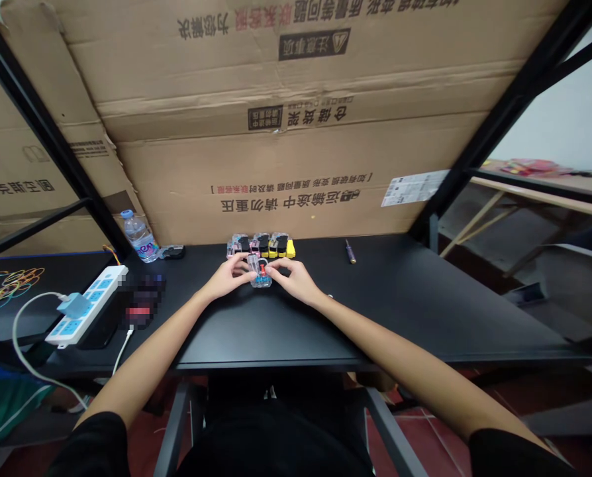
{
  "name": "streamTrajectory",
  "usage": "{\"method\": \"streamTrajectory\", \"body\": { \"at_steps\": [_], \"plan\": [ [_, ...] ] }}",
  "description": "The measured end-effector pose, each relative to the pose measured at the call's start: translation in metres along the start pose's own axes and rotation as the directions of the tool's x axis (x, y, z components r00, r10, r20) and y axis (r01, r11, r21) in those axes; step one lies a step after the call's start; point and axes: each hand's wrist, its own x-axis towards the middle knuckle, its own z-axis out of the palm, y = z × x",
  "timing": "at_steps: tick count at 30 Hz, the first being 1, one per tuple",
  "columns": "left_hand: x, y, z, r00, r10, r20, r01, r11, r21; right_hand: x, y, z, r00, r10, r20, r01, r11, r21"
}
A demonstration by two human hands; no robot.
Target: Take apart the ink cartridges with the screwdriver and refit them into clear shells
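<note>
Above the black tabletop, both hands hold a small clear plastic device (261,281) with blue pieces at its base and a red piece near its middle. I cannot make out its exact kind. My left hand (226,275) pinches its left side between thumb and fingers. From the right, the fingers of my right hand (295,279) close on it close to the red piece. Just behind stands a row of similar clear-and-black devices with pink and yellow parts, among them a yellow one (282,246). The left fingers partly cover that row.
A screwdriver (350,252) lies at the back right. On the left are a water bottle (140,235), a dark clear-ended object (172,252), a white power strip (90,305) and a phone-like blurred device (144,298) on a cable. Cardboard (286,152) walls the back.
</note>
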Motion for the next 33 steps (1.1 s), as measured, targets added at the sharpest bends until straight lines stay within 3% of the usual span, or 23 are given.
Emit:
{"method": "streamTrajectory", "body": {
  "at_steps": [6,10,14,23,28,33],
  "plan": [
    [0.0,0.004,0.0,0.999,-0.029,0.033,0.029,0.999,-0.018,-0.002,0.001,0.002,0.999,-0.039,0.02,0.038,0.998,0.046],
    [-0.001,0.005,-0.003,0.999,-0.048,0.002,0.048,0.999,-0.002,-0.005,-0.001,-0.001,0.976,-0.174,0.129,0.19,0.975,-0.119],
    [-0.002,0.004,-0.004,0.998,-0.058,-0.007,0.058,0.998,0.018,-0.005,-0.003,-0.003,0.957,-0.187,0.223,0.244,0.933,-0.264],
    [-0.002,0.006,-0.002,0.999,-0.016,-0.029,0.019,0.993,0.119,-0.004,-0.002,-0.003,0.946,-0.231,0.226,0.288,0.92,-0.265],
    [0.007,0.008,-0.022,0.969,-0.002,-0.246,0.074,0.956,0.284,-0.002,0.002,-0.004,0.965,-0.213,0.152,0.244,0.944,-0.221],
    [0.004,-0.003,-0.07,0.834,-0.046,-0.551,0.352,0.813,0.465,-0.003,0.011,-0.007,0.979,-0.16,0.127,0.186,0.956,-0.228]
  ]
}}
